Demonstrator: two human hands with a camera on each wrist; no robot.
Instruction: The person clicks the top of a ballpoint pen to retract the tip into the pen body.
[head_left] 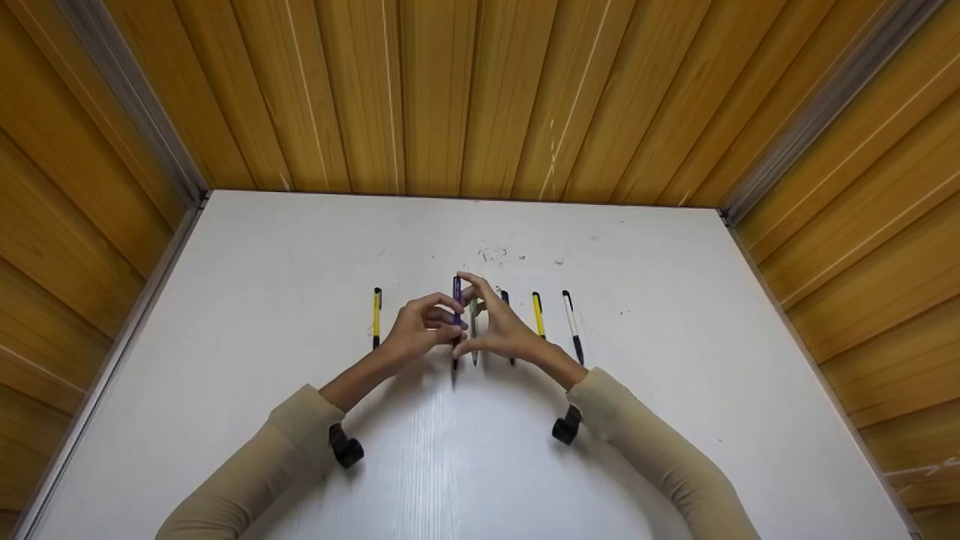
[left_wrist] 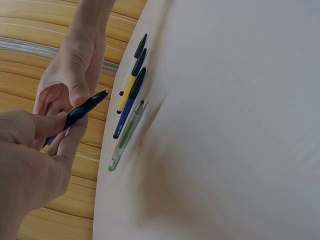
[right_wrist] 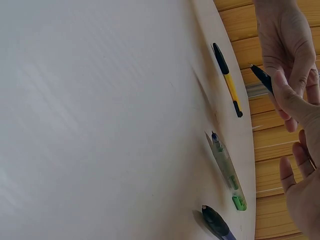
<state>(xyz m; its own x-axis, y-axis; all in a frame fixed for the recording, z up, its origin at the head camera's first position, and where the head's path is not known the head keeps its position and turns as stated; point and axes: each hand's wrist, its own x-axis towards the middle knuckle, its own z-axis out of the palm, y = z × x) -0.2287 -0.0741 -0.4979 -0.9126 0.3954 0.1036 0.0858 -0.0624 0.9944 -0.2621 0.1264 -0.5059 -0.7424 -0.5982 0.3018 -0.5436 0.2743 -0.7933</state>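
Observation:
My left hand (head_left: 424,326) pinches a dark blue pen with a black grip (head_left: 457,291) between thumb and fingers, holding it above the table. My right hand (head_left: 506,326) is at the same pen, with its index fingertip by the top end and its thumb at the black lower part. In the left wrist view the bare writing tip of this pen (left_wrist: 85,108) points away from both hands. Under and beside the right hand lie a clear green pen (left_wrist: 127,135) and another blue pen (left_wrist: 126,112).
On the white table (head_left: 465,465), a yellow pen (head_left: 376,311) lies left of the hands. A second yellow pen (head_left: 538,311) and a white pen (head_left: 572,322) lie to the right. Wood-patterned walls (head_left: 435,97) stand behind and at both sides.

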